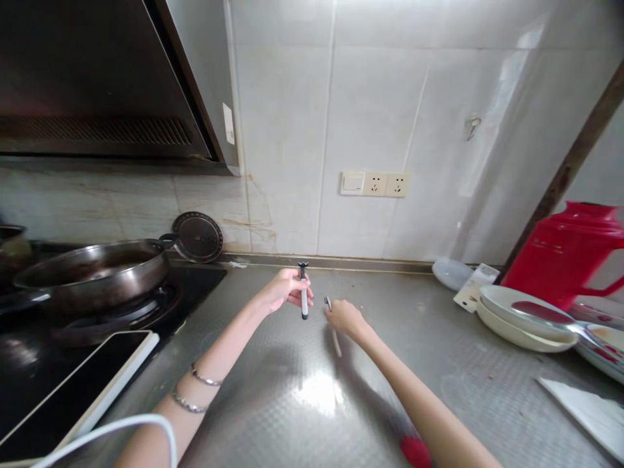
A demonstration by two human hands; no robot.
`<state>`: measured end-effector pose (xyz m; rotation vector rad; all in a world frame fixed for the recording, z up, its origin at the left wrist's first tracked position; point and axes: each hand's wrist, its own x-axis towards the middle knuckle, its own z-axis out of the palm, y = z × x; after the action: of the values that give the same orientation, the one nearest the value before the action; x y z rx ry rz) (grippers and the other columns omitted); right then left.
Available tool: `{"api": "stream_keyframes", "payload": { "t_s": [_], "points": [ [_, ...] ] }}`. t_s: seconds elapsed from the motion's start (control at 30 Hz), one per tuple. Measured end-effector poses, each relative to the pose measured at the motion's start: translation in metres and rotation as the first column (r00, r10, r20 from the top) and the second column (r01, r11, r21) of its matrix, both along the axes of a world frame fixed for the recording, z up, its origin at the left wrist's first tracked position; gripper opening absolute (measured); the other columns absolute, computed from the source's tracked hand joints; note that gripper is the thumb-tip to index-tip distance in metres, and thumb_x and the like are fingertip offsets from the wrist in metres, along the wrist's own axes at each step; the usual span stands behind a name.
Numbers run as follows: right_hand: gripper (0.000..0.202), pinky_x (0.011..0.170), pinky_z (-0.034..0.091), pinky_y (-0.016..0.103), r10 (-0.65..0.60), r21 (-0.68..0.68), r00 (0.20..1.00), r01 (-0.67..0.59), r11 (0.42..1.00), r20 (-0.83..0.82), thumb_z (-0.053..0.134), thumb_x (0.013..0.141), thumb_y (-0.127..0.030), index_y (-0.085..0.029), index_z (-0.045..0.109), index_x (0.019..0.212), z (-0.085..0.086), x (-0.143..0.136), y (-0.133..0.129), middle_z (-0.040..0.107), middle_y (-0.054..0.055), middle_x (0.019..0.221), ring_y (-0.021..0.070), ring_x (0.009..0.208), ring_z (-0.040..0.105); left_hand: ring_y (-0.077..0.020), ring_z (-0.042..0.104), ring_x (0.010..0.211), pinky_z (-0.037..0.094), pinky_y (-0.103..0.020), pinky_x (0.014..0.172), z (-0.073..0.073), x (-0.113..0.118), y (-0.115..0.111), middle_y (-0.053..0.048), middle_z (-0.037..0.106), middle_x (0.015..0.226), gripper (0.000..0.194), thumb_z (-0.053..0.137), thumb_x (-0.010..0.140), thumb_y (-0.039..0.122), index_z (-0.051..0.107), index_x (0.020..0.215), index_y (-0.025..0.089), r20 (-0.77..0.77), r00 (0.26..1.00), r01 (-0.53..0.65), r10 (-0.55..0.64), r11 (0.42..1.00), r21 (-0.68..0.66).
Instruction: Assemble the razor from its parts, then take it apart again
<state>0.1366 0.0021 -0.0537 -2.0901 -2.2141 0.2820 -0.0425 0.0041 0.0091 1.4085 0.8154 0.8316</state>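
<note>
Left fingers around upright black-topped tool, right fingers around slim rod.

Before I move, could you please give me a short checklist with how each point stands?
1. Peeler held in the left hand: ok, the fingers grip its handle.
2. Peeler head beyond the fingers: ok.
3. Thin tool held in the right hand: ok.
4. Hands apart: ok, a gap shows between them.
5. Cable away from the left forearm: not ok, it crosses the forearm in view, though contact is unclear.
6. Burner off: cannot tell, the pan hides much of it.
</note>
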Motion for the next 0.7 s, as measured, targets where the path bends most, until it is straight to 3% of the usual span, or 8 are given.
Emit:
{"api": "stream_keyframes", "payload": {
  "t_s": [0.37,0.7],
  "points": [
    [0.034,0.076,0.049,0.035,0.056,-0.033,0.998,-0.055,0.998,0.027,0.042,0.079,-0.014,-0.006,0.066,0.101,-0.020,-0.012,-0.001,0.065,0.024,0.102,0.0299,0.096,0.063,-0.0216,0.065,0.056,0.051,-0.031,0.050,0.000,0.003,-0.001,-0.008,0.064,0.067,0.021,0.061,0.071,0.024,0.046,0.081,0.014,-0.010,1.000,-0.004,0.004,1.000,-0.018],
    [0.032,0.070,0.049,0.030,0.067,0.018,0.997,-0.068,0.998,0.023,0.044,0.078,-0.018,-0.007,0.068,0.097,-0.020,-0.009,0.001,0.067,0.022,0.096,0.0288,0.090,0.065,-0.0213,0.065,0.056,0.051,-0.030,0.050,-0.002,0.004,-0.002,-0.007,0.064,0.066,0.023,0.063,0.070,0.025,0.046,0.082,0.014,-0.016,1.000,0.008,-0.008,1.000,-0.030]
  ]
}}
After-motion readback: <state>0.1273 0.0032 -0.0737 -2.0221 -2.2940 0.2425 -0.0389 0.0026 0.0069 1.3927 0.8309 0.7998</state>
